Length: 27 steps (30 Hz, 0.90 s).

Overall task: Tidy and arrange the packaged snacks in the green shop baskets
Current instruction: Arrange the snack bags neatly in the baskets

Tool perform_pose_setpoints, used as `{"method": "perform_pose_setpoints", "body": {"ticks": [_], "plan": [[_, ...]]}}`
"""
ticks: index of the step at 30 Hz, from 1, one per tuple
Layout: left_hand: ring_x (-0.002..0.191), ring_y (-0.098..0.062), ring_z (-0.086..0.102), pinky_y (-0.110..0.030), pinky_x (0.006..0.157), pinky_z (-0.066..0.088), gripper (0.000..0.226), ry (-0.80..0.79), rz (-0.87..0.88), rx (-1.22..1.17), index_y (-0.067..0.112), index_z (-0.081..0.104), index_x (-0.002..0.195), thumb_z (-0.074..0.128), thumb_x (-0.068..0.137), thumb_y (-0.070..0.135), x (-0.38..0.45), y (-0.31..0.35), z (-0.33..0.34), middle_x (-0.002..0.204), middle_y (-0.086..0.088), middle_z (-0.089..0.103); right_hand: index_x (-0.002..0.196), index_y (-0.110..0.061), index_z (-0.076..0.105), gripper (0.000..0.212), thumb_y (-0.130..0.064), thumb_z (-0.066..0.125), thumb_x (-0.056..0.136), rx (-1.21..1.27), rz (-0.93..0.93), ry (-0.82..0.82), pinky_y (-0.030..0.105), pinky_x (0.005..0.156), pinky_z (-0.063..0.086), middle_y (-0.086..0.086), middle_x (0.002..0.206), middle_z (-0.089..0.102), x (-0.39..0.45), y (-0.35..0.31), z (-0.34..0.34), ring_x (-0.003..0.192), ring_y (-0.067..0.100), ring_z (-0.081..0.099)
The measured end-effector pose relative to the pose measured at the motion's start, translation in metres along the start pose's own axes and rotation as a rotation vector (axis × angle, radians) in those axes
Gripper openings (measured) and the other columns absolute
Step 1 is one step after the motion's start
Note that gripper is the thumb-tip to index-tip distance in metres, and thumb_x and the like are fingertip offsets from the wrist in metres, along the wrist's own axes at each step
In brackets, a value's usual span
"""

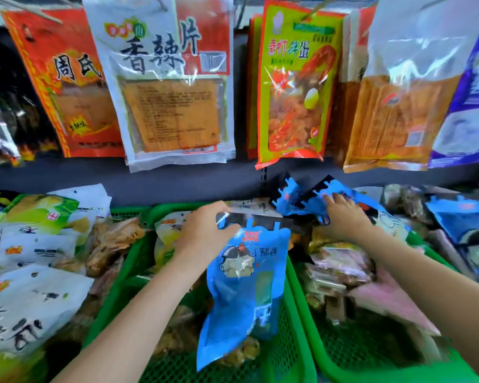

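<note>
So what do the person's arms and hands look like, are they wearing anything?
Both arms are bare, with no sleeves in view. The left hand and the right hand wear no gloves, and no rings, watch or bracelets show. The fingers are bare too.

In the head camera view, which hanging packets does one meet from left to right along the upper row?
Red packet → white packet with black characters → yellow-green packet → clear packet with orange strips → purple-and-white packet. The packets half hidden behind these are left out.

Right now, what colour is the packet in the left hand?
Blue packet with a black top, gripped by the left hand; head view.
</note>
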State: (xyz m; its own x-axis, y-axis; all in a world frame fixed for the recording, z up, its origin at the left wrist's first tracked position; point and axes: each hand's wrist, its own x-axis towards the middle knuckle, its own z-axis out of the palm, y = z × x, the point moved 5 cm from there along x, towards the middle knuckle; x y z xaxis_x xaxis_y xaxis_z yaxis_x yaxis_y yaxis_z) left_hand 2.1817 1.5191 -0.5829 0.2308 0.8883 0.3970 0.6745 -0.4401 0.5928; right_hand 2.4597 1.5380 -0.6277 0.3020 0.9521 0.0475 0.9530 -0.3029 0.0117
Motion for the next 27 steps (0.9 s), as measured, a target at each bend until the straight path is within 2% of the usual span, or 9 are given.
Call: {"method": "perform_pose_setpoints", "body": {"ticks": [3,7,10,14,16,18,21,24,27], "plan": [[0.059,-0.012,0.043,-0.013,0.05,0.032,0.016,0.047,-0.127,-0.095,0.017,0.054,0.074,0.068,0.081,0.015,-0.001,-0.011,0.0,0.061,0.01,0.047,0.144,-0.012,0.019,0.069,-0.042,0.05,0.09,-0.156,0.053,0.081,0.042,0.102,0.033,0.013,0.14,0.039,0.004,0.0,0.012,0.13,0.035,0.035],[0.069,-0.012,0.049,-0.019,0.057,0.036,0.01,0.127,-0.295,-0.242,0.015,0.058,0.086,0.065,0.084,0.009,-0.008,-0.028,-0.003,0.075,0.005,0.054,0.117,-0.006,0.052,0.027,-0.006,0.043,0.091,-0.12,0.067,0.316,0.037,0.084,0.045,0.016,0.111,0.062,-0.005,-0.004,-0.007,0.107,0.034,0.057],[0.075,-0.013,0.05,-0.023,0.061,0.039,0.014,0.211,-0.37,-0.348,0.016,0.053,0.09,0.06,0.086,0.004,-0.01,-0.038,-0.01,0.082,0.009,0.052,0.107,-0.003,0.053,0.017,-0.011,0.047,0.092,0.028,-0.002,0.385,0.037,0.066,0.043,0.019,0.102,0.063,-0.026,-0.014,-0.04,0.093,0.038,0.061],[0.063,-0.013,0.041,-0.02,0.052,0.036,0.02,0.272,-0.529,-0.564,0.015,0.055,0.085,0.049,0.088,-0.004,-0.008,-0.054,-0.02,0.08,0.001,0.048,0.104,-0.011,0.048,0.017,-0.02,0.05,0.091,0.123,-0.318,0.36,0.033,0.063,0.034,0.013,0.099,0.059,-0.081,-0.06,-0.081,0.093,0.037,0.056],[0.06,-0.019,0.041,-0.023,0.049,0.037,0.033,0.271,-0.636,-0.75,0.016,0.057,0.069,0.043,0.087,-0.007,-0.006,-0.06,-0.024,0.077,-0.009,0.05,0.091,-0.015,0.044,0.011,-0.025,0.047,0.092,0.125,-0.409,0.385,0.032,0.063,0.033,0.009,0.097,0.059,-0.112,-0.095,-0.093,0.093,0.035,0.057],[0.056,-0.019,0.047,-0.018,0.04,0.042,0.034,0.224,-0.718,-0.946,0.014,0.057,0.067,0.04,0.09,-0.004,-0.008,-0.057,-0.028,0.07,-0.01,0.051,0.092,-0.015,0.047,0.012,-0.026,0.043,0.093,0.136,-0.485,0.424,0.034,0.065,0.035,0.007,0.101,0.059,-0.131,-0.135,-0.1,0.097,0.033,0.057],[0.046,-0.016,0.057,-0.014,0.039,0.043,0.029,0.112,-0.722,-1.159,0.013,0.061,0.074,0.041,0.095,0.018,-0.015,-0.046,-0.039,0.065,-0.006,0.059,0.114,-0.008,0.051,0.026,-0.02,0.041,0.093,0.133,-0.587,0.393,0.039,0.081,0.043,0.009,0.121,0.054,-0.141,-0.191,-0.082,0.113,0.032,0.049],[0.053,-0.014,0.067,-0.019,0.051,0.05,0.062,-0.061,-0.619,-1.306,0.016,0.073,0.071,0.027,0.098,0.047,-0.022,-0.052,-0.05,0.067,-0.003,0.072,0.14,-0.002,0.03,0.054,-0.03,0.035,0.094,0.093,-0.645,0.195,0.043,0.103,0.034,0.014,0.148,0.031,-0.14,-0.229,-0.046,0.125,0.034,0.034],[0.075,-0.014,0.071,-0.025,0.063,0.057,0.033,-0.176,-0.555,-1.268,0.02,0.071,0.097,0.046,0.092,0.041,-0.043,-0.067,-0.056,0.091,-0.003,0.075,0.146,-0.005,0.018,0.064,-0.035,0.041,0.095,0.148,-0.778,0.023,0.032,0.109,0.02,0.01,0.156,0.014,-0.141,-0.245,-0.035,0.131,0.031,0.028]]}}
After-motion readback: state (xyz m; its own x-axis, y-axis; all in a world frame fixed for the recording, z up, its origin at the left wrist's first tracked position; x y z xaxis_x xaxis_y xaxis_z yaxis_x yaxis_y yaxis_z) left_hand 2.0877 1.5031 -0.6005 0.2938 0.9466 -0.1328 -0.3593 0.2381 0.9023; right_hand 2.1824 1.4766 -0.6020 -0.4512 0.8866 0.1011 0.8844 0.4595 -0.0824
